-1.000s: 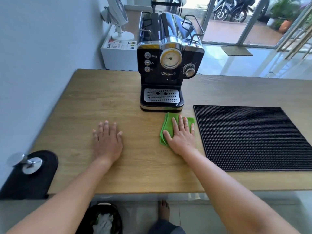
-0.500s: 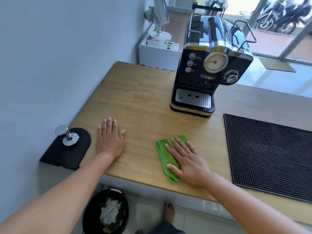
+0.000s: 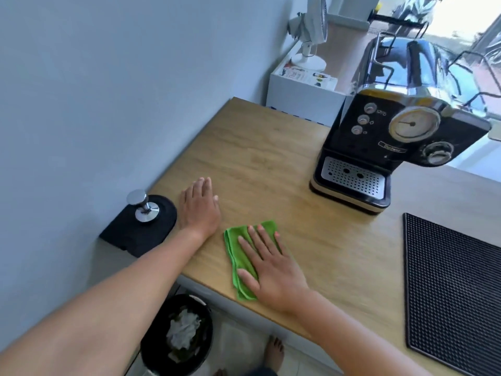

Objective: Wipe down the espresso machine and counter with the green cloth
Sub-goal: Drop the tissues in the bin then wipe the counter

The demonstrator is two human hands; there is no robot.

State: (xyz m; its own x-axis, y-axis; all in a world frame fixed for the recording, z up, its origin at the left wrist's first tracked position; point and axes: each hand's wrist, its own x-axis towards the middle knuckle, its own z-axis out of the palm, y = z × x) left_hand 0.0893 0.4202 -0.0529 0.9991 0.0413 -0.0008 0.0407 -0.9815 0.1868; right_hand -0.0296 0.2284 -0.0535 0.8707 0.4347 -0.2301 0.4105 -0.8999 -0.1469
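The folded green cloth (image 3: 235,249) lies flat on the wooden counter (image 3: 271,164), close to its front edge. My right hand (image 3: 271,264) presses down on it with straight, spread fingers. My left hand (image 3: 199,206) rests flat on the bare wood to the left, a short gap from the cloth. The black and chrome espresso machine (image 3: 390,139) stands at the back right, well beyond both hands, with its drip grille facing me.
A metal tamper (image 3: 142,206) stands on a black mat (image 3: 135,232) at the counter's left corner by the wall. A black ribbed bar mat (image 3: 455,272) covers the right side. Below the counter sits a black bin (image 3: 176,335), with a bare foot (image 3: 273,354) beside it.
My right hand has slid the cloth left and toward the front edge, away from the machine's base. The left hand has stayed flat on the wood. The view has swung left.
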